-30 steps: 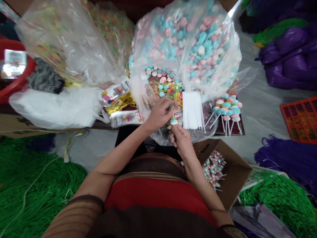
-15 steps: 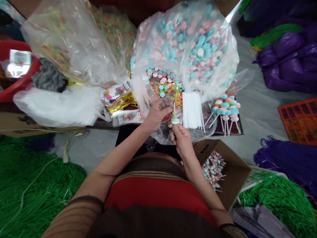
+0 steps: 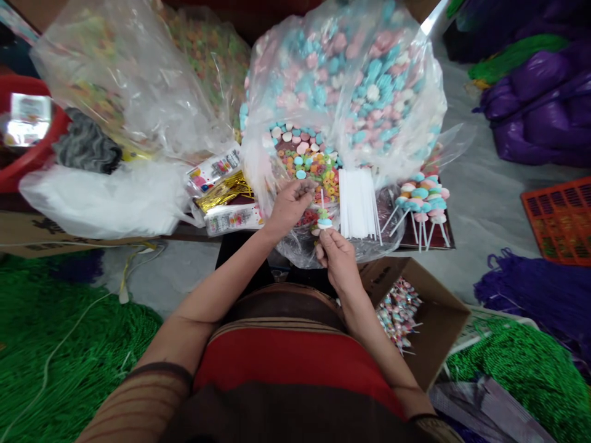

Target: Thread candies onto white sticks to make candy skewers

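My right hand pinches a candy skewer near its lower end. Pale blue, white and green sweets are threaded on it, and the bare white tip of its stick points up. My left hand is just left of that tip, its fingers loosely bent and apart, with nothing visible in them. Beyond my fingers lie colourful gummy rings in a loose pile. Pink, white and blue marshmallows are spread behind the rings. A stack of white sticks lies right of the skewer.
Finished candy skewers are heaped at the table's right end. Large clear bags of marshmallows and gummy rings stand at the back. Golden twist ties lie left. A cardboard box with wrapped sweets sits below right.
My left hand has drawn back from the skewer's tip, a little to the left. My right hand still holds the skewer in nearly the same place. The view has shifted slightly.
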Motion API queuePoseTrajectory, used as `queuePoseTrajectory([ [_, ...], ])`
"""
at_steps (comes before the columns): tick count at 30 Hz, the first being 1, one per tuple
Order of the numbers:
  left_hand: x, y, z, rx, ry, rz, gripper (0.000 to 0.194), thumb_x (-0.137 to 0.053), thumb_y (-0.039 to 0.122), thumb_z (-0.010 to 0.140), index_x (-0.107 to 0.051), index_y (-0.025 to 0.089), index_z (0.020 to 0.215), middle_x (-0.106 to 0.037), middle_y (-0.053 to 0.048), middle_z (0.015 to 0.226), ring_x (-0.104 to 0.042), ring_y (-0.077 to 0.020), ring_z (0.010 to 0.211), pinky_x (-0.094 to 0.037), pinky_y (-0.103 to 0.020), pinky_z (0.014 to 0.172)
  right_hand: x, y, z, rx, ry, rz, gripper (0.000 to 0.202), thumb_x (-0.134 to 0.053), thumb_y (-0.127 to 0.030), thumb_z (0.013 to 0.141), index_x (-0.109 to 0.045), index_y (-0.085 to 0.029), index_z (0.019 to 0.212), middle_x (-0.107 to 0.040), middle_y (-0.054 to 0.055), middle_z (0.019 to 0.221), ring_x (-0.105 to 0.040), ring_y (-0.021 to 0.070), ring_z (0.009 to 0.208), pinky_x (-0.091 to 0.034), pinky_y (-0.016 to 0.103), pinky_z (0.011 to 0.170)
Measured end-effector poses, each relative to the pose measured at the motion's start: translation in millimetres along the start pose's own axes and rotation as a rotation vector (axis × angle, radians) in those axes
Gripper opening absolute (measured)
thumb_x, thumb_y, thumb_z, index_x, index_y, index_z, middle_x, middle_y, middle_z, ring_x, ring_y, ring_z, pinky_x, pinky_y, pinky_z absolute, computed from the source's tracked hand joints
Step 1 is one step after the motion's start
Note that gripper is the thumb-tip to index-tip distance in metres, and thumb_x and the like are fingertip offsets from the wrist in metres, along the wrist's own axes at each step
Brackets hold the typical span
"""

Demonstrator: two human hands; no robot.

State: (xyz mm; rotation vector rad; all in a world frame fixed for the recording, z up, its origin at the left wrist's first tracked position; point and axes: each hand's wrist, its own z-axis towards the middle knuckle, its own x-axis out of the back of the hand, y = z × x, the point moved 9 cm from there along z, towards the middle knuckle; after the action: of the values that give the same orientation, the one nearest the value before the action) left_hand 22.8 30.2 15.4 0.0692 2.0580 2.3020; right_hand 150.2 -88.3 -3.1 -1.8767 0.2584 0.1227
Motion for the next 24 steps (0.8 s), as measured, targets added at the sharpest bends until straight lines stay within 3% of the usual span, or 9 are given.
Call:
queuePoseTrajectory([
  [7, 0.3, 3.7, 8.8, -0.11, -0.008, 0.256, 0.025, -0.061, 0.009, 0.088, -0.072, 0.021, 0.108, -0.074, -0.002, 0.099, -0.069, -0.0148, 0.09, -0.056, -0.029, 0.089, 2.1, 2.6, 2.7, -0.014, -0.009, 0.016, 0.04, -0.073, -0.06, 0.085, -0.068, -0.021, 0.091, -0.052, -0.008, 0.052, -0.031, 0.0067, 0.04, -0.018, 0.024, 0.041],
  [14, -2.5, -0.3, 9.3, -0.093, -0.042, 0.293, 0.021, -0.061, 0.012, 0.09, -0.074, 0.02, 0.104, -0.077, -0.006, 0.109, -0.071, -0.0196, 0.108, -0.055, -0.036, 0.103, -2.7, 1.7, 2.7, -0.021, -0.092, 0.099, 0.041, -0.074, -0.061, 0.085, -0.068, -0.02, 0.09, -0.052, -0.008, 0.051, -0.033, 0.0065, 0.04, -0.02, 0.024, 0.042],
  [19, -3.6, 5.2, 7.9, -0.123, -0.055, 0.325, 0.02, -0.06, 0.017, 0.093, -0.076, 0.021, 0.104, -0.079, -0.006, 0.112, -0.072, -0.0204, 0.112, -0.054, -0.038, 0.106, 4.1, 2.0, 5.3, -0.016, -0.029, 0.138, 0.04, -0.075, -0.058, 0.085, -0.068, -0.019, 0.089, -0.049, -0.009, 0.048, -0.03, 0.0058, 0.039, -0.017, 0.023, 0.042],
  [24, 19.0, 14.0, 29.7, -0.128, 0.043, 0.38, 0.026, -0.056, 0.014, 0.091, -0.077, 0.023, 0.104, -0.08, -0.005, 0.112, -0.073, -0.0203, 0.109, -0.055, -0.036, 0.104, 5.9, 7.8, 8.9, -0.023, -0.013, 0.105, 0.04, -0.076, -0.059, 0.083, -0.068, -0.02, 0.086, -0.047, -0.009, 0.048, -0.029, 0.0061, 0.04, -0.017, 0.023, 0.041],
])
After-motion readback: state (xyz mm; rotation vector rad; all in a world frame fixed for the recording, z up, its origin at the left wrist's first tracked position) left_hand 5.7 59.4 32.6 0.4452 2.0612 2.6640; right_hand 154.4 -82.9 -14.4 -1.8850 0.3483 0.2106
